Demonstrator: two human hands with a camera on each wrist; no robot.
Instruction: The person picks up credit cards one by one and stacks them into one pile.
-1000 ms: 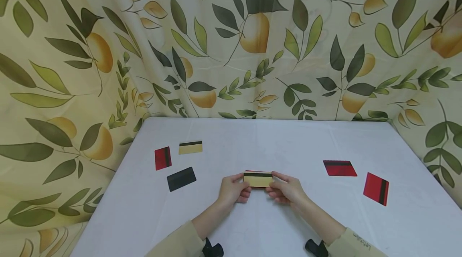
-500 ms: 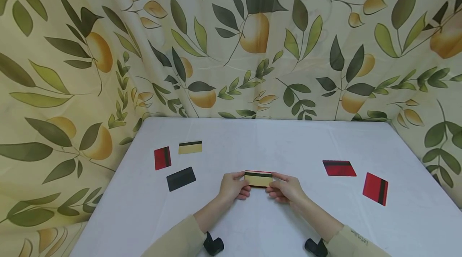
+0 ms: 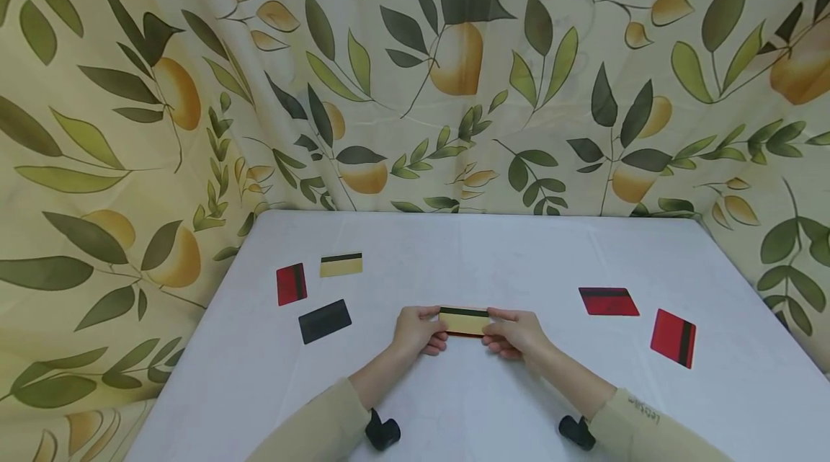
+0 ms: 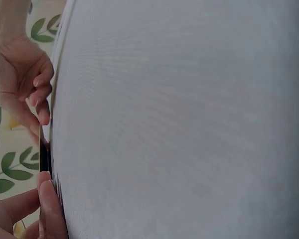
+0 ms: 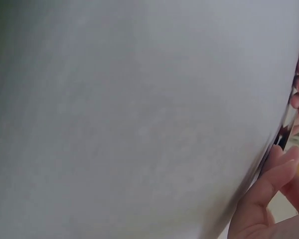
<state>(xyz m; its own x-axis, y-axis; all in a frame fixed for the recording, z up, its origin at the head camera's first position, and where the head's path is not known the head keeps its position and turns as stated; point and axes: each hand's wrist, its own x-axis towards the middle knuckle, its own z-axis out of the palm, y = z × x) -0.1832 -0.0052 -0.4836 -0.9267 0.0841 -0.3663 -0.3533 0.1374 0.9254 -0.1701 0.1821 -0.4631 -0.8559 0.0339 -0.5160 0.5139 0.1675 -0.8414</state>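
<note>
A gold card with a black stripe [image 3: 464,321] lies uppermost between my hands at the middle of the table in the head view. A thin red edge shows below it, so at least one more card is underneath. My left hand [image 3: 418,330] pinches the left end, thumb on the near side. At the opposite end my right hand [image 3: 519,334] pinches with thumb and fingers. The left wrist view catches the cards edge-on as a dark strip [image 4: 44,158]; the right wrist view shows their dark edge [image 5: 283,135] beyond the fingers. How many cards are held cannot be told.
On the white table [image 3: 493,253], a red card [image 3: 292,285], a gold card [image 3: 341,265] and a black card [image 3: 325,321] lie at left. Two red cards [image 3: 609,301] with dark stripes lie at right. A leaf-patterned curtain [image 3: 415,87] hangs behind.
Both hands keep their pinch in nearly the same place. The red edge that showed above the gold card is gone from there, and red now shows along its lower edge.
</note>
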